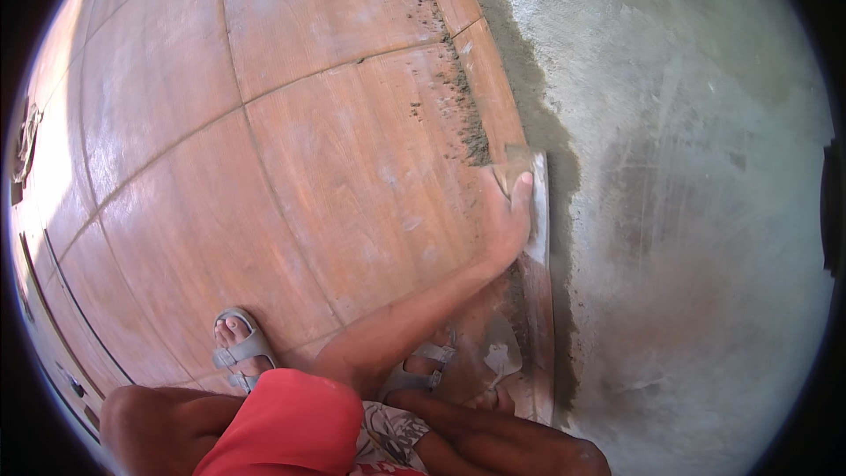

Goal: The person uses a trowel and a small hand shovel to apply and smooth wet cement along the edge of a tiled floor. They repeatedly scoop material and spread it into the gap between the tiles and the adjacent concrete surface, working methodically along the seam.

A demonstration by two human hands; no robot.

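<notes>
Two hands are in view. The left hand is closed round one pale piece, its thumb along the top and its other fingers bent on the far side; motion blurs them. The piece lies against the edging, a narrow row of reddish strips showing at least one joint.

Of the right hand, only some fingers show, low down beside the right leg. One blurred trowel-like tool is just above them; whether they grip it, I cannot tell.

Wet mortar forms one grey band along the edging's right side, next to the concrete. Dark crumbs are scattered along its left side, on the large tiles. Two sandals, one on each foot, stand on the tiles; the left arm partly covers the right one.
</notes>
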